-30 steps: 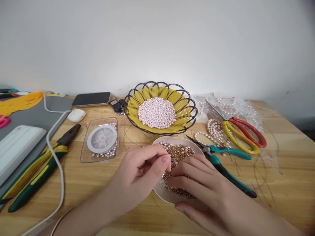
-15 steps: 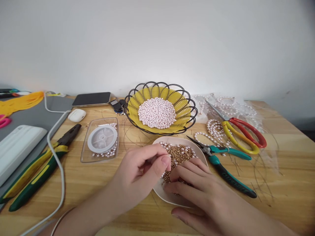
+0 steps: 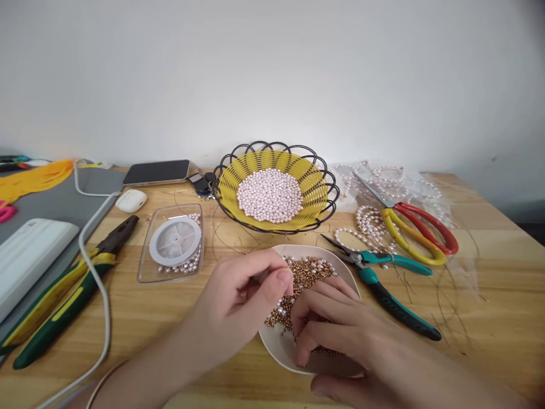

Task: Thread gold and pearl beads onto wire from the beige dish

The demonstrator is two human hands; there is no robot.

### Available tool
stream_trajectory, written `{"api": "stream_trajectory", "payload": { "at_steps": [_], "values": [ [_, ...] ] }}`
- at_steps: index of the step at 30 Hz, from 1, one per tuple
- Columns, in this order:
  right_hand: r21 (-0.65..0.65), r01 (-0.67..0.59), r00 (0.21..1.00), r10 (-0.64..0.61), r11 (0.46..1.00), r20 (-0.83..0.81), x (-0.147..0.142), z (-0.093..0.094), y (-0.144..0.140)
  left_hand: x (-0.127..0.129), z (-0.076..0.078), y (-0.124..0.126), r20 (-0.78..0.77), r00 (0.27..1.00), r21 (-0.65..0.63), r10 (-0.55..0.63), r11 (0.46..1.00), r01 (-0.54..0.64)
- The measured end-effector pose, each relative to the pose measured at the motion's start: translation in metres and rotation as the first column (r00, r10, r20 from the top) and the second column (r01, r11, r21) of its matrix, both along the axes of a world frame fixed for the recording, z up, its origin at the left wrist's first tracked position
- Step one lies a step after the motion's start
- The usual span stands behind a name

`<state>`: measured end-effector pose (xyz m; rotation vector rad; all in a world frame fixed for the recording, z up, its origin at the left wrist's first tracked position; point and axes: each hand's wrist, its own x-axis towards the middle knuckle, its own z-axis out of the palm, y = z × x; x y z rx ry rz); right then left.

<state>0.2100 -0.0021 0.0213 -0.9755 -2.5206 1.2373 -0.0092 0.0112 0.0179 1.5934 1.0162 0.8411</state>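
Two hands work a shallow white dish (image 3: 272, 346) of small gold beads (image 3: 310, 272) at the near edge of a wooden table (image 3: 489, 284).

Head view: L hand (image 3: 238, 301) hovers over the dish's left rim, thumb & forefinger pinched narrow, prob. on sth tiny — can't tell what. R hand (image 3: 336, 329) lies in the dish w/ fingers curled into the beads; can't tell if it holds one. Dish sits nearest the person, w/in easy reach of both hands. Behind it, a yellow wire basket (image 3: 319, 190) of pale pearls (image 3: 269, 195). Teal pliers (image 3: 383, 284) just right of the dish, scissors (image 3: 419, 227) beyond, on pearl strands. Left: clear box w/ cord spool (image 3: 175, 241), green-yellow pliers (image 3: 63, 295), phone (image 3: 156, 172).
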Motion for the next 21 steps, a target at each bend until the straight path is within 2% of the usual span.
{"api": "stream_trajectory", "payload": {
  "at_steps": [9,16,19,21],
  "values": [
    [-0.051,0.053,0.998,-0.054,0.997,-0.025,-0.002,-0.006,0.000,0.000,-0.002,0.000,-0.035,0.999,0.016,0.016,1.000,-0.015],
    [-0.018,0.052,0.996,-0.054,0.998,-0.074,-0.002,-0.005,-0.004,0.001,-0.001,0.001,-0.031,0.999,0.027,0.012,1.000,-0.011],
    [0.067,0.130,0.986,-0.122,0.989,-0.116,-0.001,-0.010,-0.004,0.000,-0.001,0.000,-0.029,1.000,0.020,0.004,1.000,-0.003],
    [0.223,0.196,0.973,-0.161,0.955,-0.168,-0.001,-0.016,-0.003,0.000,-0.001,0.000,-0.042,0.999,0.013,0.004,1.000,-0.003]
  ]
}}
